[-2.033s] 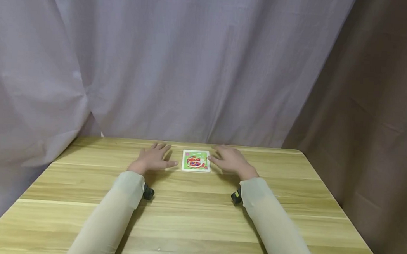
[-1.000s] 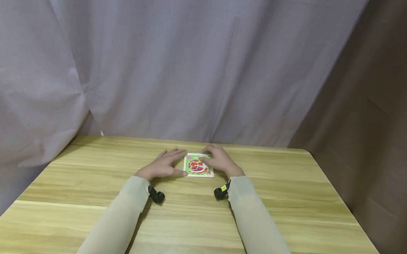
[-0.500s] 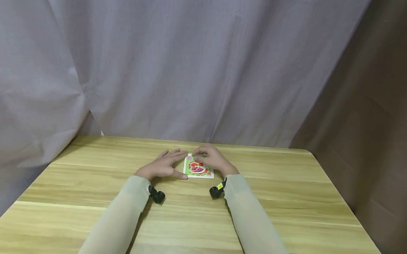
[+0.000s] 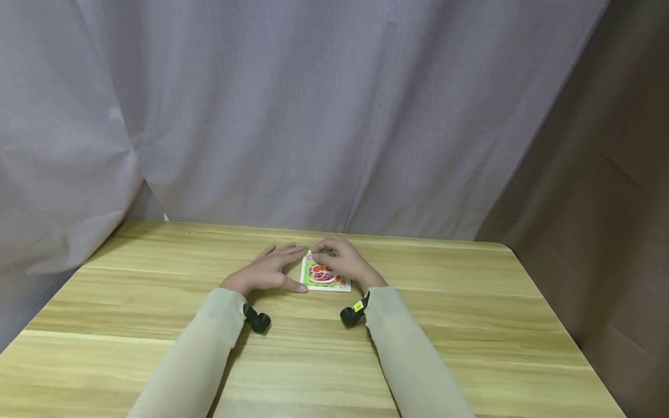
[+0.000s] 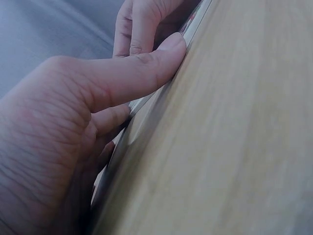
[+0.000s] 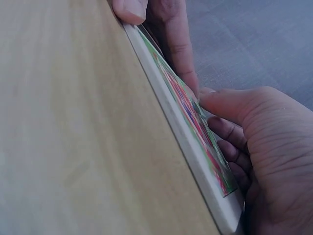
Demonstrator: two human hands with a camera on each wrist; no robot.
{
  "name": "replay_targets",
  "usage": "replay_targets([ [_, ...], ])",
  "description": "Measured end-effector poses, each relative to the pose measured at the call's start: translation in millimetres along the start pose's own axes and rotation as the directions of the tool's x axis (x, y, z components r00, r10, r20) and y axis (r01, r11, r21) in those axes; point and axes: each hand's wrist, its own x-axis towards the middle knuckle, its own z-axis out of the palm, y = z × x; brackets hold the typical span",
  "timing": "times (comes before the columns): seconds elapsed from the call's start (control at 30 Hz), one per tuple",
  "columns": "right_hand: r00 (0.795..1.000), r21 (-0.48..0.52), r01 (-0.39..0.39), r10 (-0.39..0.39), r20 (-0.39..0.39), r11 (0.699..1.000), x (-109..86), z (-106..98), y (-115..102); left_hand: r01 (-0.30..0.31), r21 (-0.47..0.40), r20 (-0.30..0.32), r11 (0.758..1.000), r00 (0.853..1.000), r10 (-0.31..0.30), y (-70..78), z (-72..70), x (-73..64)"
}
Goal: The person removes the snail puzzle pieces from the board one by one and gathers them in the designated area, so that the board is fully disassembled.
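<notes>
A small square board (image 4: pixel 320 276) with a white rim and a green, red and blue picture lies flat on the table. My left hand (image 4: pixel 270 273) rests along its left side, fingers extended to the far-left corner and thumb at the near-left one. In the left wrist view that thumb (image 5: pixel 166 56) touches the edge. From the right, my right hand (image 4: pixel 345 264) reaches over the board, thumb and bent fingers close together at the far-left corner. The right wrist view has its thumb (image 6: pixel 222 102) beside the picture; whether it pinches anything is hidden.
The wood-grain table (image 4: pixel 296 373) extends toward me and to both sides. A grey curtain (image 4: pixel 260 102) hangs behind its far edge and a brown one (image 4: pixel 612 187) along the right. Black wrist cameras (image 4: pixel 258 321) sit just below the cuffs.
Both hands have come inward to the board. My left hand has settled at its left side, while my right hand slid left along the far edge to the far-left corner.
</notes>
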Motion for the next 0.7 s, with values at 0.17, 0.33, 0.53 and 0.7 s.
replay_targets([
  [0.17,1.000,0.026,0.008,-0.008,-0.015,1.000,-0.3,0.8,-0.7,0.001,-0.011,-0.005,1.000,1.000,-0.001,2.5,0.1,-0.6],
  [0.33,0.999,0.062,0.000,0.003,-0.039,0.998,1.3,3.0,-1.6,0.001,-0.006,-0.010,1.000,1.000,-0.001,1.1,-1.4,-1.6],
  [0.53,0.996,0.090,-0.028,0.035,-0.078,0.996,1.4,8.6,-1.9,0.011,-0.004,-0.011,1.000,1.000,-0.011,-5.1,-0.1,-4.1],
  [0.7,0.987,0.102,-0.046,0.061,-0.146,0.994,3.1,7.9,-1.1,-0.006,-0.016,-0.038,1.000,0.999,0.005,-7.3,-0.6,-3.7],
])
